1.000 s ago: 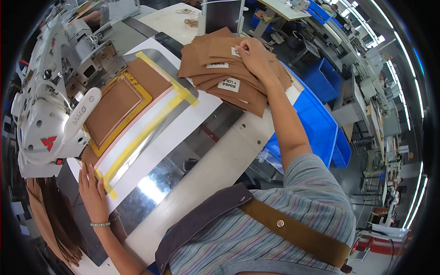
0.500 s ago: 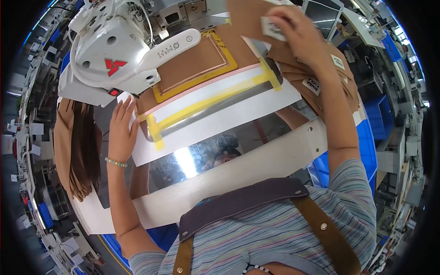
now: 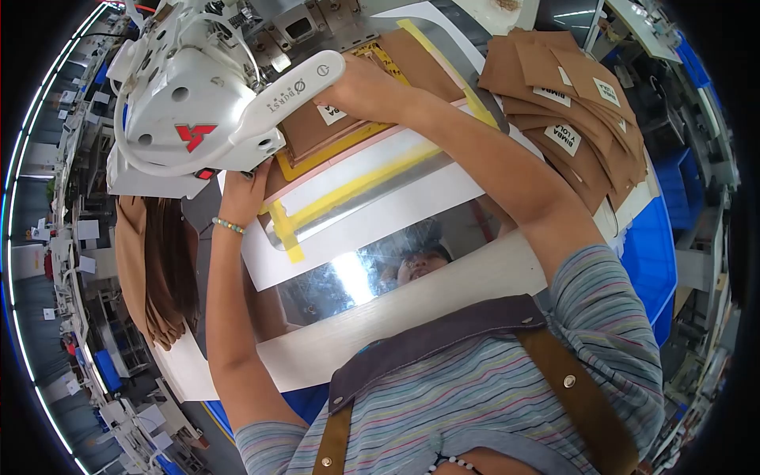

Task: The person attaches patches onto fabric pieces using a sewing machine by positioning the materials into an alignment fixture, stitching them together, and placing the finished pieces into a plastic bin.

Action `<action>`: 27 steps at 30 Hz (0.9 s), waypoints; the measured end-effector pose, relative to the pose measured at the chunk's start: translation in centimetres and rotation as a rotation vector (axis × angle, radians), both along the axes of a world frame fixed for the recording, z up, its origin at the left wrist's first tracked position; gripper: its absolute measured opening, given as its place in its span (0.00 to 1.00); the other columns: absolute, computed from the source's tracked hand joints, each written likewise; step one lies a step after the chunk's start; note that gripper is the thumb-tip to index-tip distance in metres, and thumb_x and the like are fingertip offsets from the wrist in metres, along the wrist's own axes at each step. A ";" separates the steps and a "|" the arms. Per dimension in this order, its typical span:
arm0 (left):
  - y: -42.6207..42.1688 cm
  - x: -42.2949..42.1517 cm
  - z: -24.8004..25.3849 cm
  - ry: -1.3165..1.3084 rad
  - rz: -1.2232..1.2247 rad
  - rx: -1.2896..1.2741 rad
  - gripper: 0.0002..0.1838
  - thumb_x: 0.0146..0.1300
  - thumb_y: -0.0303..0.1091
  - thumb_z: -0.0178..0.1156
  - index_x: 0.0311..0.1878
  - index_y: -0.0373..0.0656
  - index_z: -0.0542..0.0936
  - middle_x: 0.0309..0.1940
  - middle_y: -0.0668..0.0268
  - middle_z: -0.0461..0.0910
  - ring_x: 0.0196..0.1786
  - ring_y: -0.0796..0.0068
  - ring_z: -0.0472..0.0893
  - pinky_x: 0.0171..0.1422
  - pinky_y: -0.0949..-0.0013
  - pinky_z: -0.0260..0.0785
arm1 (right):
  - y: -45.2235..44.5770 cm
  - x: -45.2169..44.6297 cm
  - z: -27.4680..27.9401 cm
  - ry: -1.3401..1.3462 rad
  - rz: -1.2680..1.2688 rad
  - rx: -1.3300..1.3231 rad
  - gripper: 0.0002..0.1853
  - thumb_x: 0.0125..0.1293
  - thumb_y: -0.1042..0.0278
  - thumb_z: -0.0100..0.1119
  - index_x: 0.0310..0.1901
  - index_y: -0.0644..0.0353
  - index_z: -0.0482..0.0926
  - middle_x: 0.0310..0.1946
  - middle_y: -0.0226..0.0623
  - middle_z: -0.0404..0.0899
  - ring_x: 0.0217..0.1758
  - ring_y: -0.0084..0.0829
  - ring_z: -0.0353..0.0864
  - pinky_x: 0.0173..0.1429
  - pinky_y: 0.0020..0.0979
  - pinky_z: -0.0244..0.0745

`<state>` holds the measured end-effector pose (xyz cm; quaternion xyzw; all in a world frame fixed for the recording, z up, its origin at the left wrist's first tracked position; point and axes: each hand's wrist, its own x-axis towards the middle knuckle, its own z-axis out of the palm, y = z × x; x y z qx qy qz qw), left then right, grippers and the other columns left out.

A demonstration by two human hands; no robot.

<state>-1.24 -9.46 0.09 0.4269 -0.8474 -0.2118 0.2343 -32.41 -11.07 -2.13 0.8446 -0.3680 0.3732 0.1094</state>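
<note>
A brown fabric or leather-like piece with a white label (image 3: 330, 115) lies within the yellow-edged template frame (image 3: 297, 168). My right hand (image 3: 360, 87) reaches over the frame and is on this piece, its fingers curled and partly hidden by the white lamp arm (image 3: 297, 89). My left hand (image 3: 244, 192) rests at the left edge of the template, its fingertips partly hidden under the white sewing machine head (image 3: 190, 119). Yellow tape (image 3: 364, 186) borders a clear strip at the template's front.
A fanned stack of brown labelled pieces (image 3: 566, 103) lies at the right. More brown pieces (image 3: 138, 269) hang together at the left. A shiny metal plate (image 3: 332, 281) is in front, before a pale table edge (image 3: 412, 305). A blue bin (image 3: 645, 253) stands at right.
My right hand has carried a brown labelled piece from the right-hand stack leftward to the template frame. My left hand has moved slightly toward the machine head. The view has shifted a little.
</note>
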 end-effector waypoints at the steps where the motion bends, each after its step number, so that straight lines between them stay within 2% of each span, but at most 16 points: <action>1: -0.3 0.0 -0.1 -0.008 -0.001 0.040 0.16 0.77 0.34 0.57 0.59 0.34 0.81 0.58 0.47 0.83 0.62 0.47 0.79 0.67 0.55 0.69 | -0.2 0.1 0.0 -0.001 -0.006 -0.006 0.05 0.63 0.68 0.62 0.37 0.50 0.86 0.41 0.22 0.82 0.55 0.28 0.78 0.57 0.36 0.70; 2: -0.7 -0.2 -0.2 -0.015 -0.003 0.077 0.16 0.77 0.35 0.57 0.60 0.35 0.81 0.60 0.48 0.83 0.64 0.50 0.80 0.69 0.57 0.69 | -0.3 0.2 0.0 0.006 -0.016 -0.035 0.04 0.63 0.68 0.62 0.37 0.49 0.86 0.41 0.22 0.81 0.55 0.27 0.78 0.57 0.36 0.70; 5: -0.9 -2.1 0.9 -0.011 -0.199 -0.052 0.18 0.79 0.33 0.56 0.66 0.37 0.80 0.68 0.56 0.80 0.70 0.60 0.77 0.76 0.61 0.65 | -0.6 0.8 -0.4 0.055 -0.052 -0.140 0.04 0.62 0.67 0.62 0.36 0.48 0.86 0.40 0.20 0.81 0.55 0.26 0.78 0.56 0.34 0.70; 8: -1.2 -2.6 0.8 -0.099 -0.272 -0.143 0.20 0.80 0.33 0.54 0.70 0.42 0.78 0.74 0.63 0.76 0.74 0.66 0.74 0.81 0.63 0.59 | -0.2 0.8 0.4 0.163 -0.102 -0.176 0.03 0.62 0.66 0.64 0.36 0.47 0.86 0.39 0.19 0.81 0.55 0.25 0.78 0.56 0.34 0.70; 11: -1.2 -2.5 0.1 -0.002 -0.278 -0.045 0.20 0.80 0.32 0.53 0.71 0.45 0.78 0.75 0.66 0.75 0.75 0.67 0.73 0.83 0.62 0.56 | -0.3 0.4 0.3 0.228 0.048 -0.049 0.04 0.63 0.65 0.65 0.38 0.49 0.87 0.41 0.22 0.82 0.56 0.27 0.78 0.57 0.35 0.71; 12: -1.3 -2.3 0.2 -0.138 -0.288 -0.178 0.19 0.80 0.31 0.53 0.69 0.45 0.79 0.74 0.68 0.76 0.75 0.66 0.72 0.83 0.62 0.57 | 0.0 0.5 0.0 0.173 0.059 0.000 0.06 0.63 0.65 0.65 0.40 0.49 0.87 0.42 0.24 0.82 0.58 0.28 0.78 0.58 0.37 0.72; 14: -1.4 -2.3 0.4 -0.137 -0.286 -0.155 0.18 0.79 0.30 0.53 0.68 0.44 0.80 0.73 0.68 0.77 0.75 0.65 0.72 0.83 0.62 0.56 | 0.7 0.7 -0.4 0.067 0.087 0.096 0.09 0.63 0.67 0.66 0.45 0.50 0.89 0.43 0.27 0.82 0.60 0.31 0.78 0.60 0.39 0.73; 17: -1.7 -2.1 0.3 -0.041 -0.293 -0.093 0.19 0.77 0.26 0.53 0.68 0.42 0.80 0.71 0.67 0.78 0.74 0.66 0.73 0.82 0.63 0.57 | 0.6 0.6 -0.1 0.070 0.069 0.250 0.15 0.64 0.75 0.64 0.51 0.52 0.90 0.47 0.32 0.80 0.57 0.33 0.79 0.62 0.40 0.71; 19: -1.8 -2.3 0.2 0.042 -0.288 -0.058 0.19 0.76 0.24 0.53 0.68 0.40 0.79 0.71 0.66 0.78 0.73 0.67 0.74 0.82 0.63 0.57 | 0.1 0.2 0.1 0.078 0.092 0.285 0.18 0.62 0.78 0.63 0.52 0.52 0.90 0.46 0.32 0.80 0.57 0.34 0.80 0.61 0.40 0.71; 25: -2.2 -2.8 0.2 0.015 -0.260 -0.084 0.21 0.75 0.22 0.54 0.69 0.39 0.77 0.72 0.63 0.77 0.75 0.68 0.73 0.82 0.64 0.58 | -0.3 -0.1 0.8 0.093 0.170 0.329 0.20 0.59 0.82 0.63 0.51 0.54 0.90 0.45 0.33 0.80 0.56 0.35 0.80 0.58 0.39 0.73; 27: -2.7 -2.6 -0.1 -0.087 -0.274 -0.173 0.23 0.74 0.22 0.55 0.71 0.38 0.75 0.72 0.62 0.77 0.75 0.68 0.73 0.82 0.64 0.58 | -0.4 -0.1 0.9 0.102 0.186 0.328 0.19 0.59 0.82 0.63 0.51 0.54 0.90 0.45 0.33 0.80 0.56 0.35 0.80 0.57 0.40 0.74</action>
